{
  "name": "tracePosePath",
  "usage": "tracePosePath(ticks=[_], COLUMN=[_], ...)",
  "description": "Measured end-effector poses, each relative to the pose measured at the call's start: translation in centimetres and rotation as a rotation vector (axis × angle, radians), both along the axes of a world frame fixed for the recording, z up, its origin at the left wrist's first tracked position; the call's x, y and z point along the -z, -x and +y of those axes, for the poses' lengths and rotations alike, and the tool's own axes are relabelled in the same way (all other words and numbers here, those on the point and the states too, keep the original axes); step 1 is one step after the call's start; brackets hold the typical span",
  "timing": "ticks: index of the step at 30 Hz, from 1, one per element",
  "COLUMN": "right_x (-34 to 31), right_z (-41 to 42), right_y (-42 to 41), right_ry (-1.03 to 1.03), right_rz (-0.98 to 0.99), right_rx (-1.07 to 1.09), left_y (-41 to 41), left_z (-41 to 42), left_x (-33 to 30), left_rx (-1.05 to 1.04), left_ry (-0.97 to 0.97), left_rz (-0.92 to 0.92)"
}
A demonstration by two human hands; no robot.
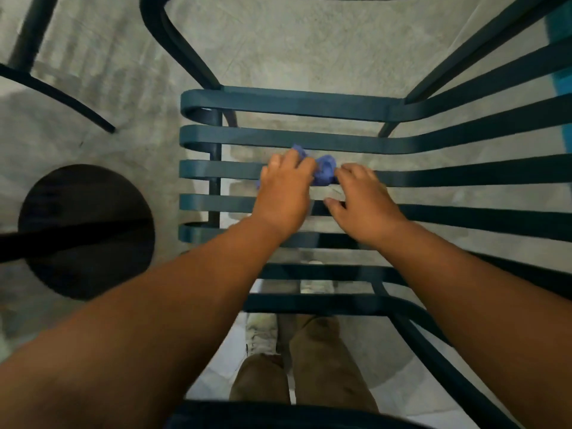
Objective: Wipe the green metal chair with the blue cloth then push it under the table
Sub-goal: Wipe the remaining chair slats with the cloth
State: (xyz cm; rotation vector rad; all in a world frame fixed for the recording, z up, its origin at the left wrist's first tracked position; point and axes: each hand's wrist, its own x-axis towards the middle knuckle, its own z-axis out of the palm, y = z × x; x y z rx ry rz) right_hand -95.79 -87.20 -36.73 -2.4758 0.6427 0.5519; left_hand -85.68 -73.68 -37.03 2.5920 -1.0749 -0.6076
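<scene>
Here, in the head view, the dark green metal chair with flat slats (309,139) fills the middle and right of the picture, seen from straight above, its seat slats running left to right and bending upward on the right side. The crumpled blue cloth (325,173) lies bunched on the middle seat slats, between the two hands. The left hand (286,193) lies over the cloth's left part with fingers curled down round it, a tuft of blue showing past the fingertips and another bit at the outer edge of the hand. The right hand (360,201) sits just beside it, fingers bent and spread, its fingertips touching the right edge of the cloth and the slat there; whether it truly pinches the fabric cannot be told. Both bare forearms reach in from the lower corners. Through the slats, lower down, show the tan trousers (325,360) and a pale shoe (261,332) of the person, standing on the grey concrete floor (278,41). To the left stands a round black base with a dark pole (86,230), well apart from the chair
</scene>
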Motion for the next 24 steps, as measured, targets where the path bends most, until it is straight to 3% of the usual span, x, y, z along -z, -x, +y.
tracePosePath(ticks=[3,8,16,24], right_x=[-2.8,-8.7,-18.9,-26.9], right_z=[0.2,2.9,6.4,2.5], right_y=[0.7,4.0,12.7,20.0], right_ry=[-0.087,-0.146,-0.170,-0.080], right_rz=[0.118,0.286,0.242,0.253], right_rx=[-0.117,-0.253,-0.169,-0.265], left_y=[0.4,1.8,5.6,13.4], left_z=[3.2,9.4,13.3,11.7], left_x=[-2.6,-8.6,-18.7,-24.7], left_rx=[-0.215,-0.244,-0.145,-0.157], left_ry=[0.054,-0.007,-0.116,-0.104], left_rz=[0.169,0.322,0.324,0.407])
